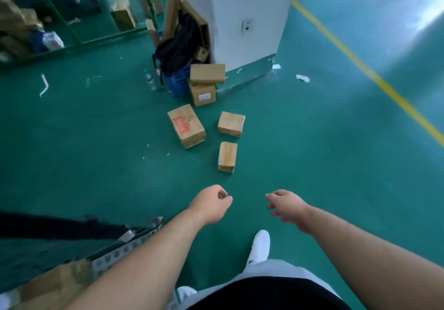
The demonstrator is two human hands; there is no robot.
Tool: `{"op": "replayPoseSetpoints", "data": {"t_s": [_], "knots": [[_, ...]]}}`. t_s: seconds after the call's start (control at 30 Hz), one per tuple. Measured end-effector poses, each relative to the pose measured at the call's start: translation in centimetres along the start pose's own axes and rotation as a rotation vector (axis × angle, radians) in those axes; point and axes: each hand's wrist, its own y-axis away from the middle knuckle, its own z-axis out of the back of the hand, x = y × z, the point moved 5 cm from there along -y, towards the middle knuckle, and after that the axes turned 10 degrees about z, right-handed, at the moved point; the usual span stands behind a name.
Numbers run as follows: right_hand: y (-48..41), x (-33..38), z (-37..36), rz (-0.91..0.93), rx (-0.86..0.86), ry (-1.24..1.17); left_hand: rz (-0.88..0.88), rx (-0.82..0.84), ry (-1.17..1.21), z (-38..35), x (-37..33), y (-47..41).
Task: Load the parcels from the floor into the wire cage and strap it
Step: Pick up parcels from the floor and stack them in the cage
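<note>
Our left hand (211,204) hangs loosely curled and our right hand (286,205) relaxed, both empty, above the floor (96,141). Three parcels (187,126) lie ahead; a stack (206,75) of two stands against the pillar (240,9).

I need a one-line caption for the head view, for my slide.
Empty left hand and right hand reach toward cardboard parcels on the green floor near a white pillar.

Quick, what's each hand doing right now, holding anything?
Left hand: open, loosely curled, holding nothing.
Right hand: open and relaxed, holding nothing.
</note>
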Motion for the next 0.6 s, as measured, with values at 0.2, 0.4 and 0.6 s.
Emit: {"op": "replayPoseSetpoints", "data": {"t_s": [0.2, 0.4, 0.6], "knots": [[-6.8, 2.2, 9.2, 0.034, 0.028, 0.061, 0.086, -0.047, 0.082, 0.0, -7.8, -3.7], [-13.5, 8.0, 11.8, 0.059, 0.081, 0.098, 0.123, -0.105, 0.108, 3.5, -11.0, -7.0], [-19.9, 12.7, 9.2, 0.086, 0.192, 0.207, 0.225, -0.069, 0.129, 7.6, -10.2, -14.6]]}}
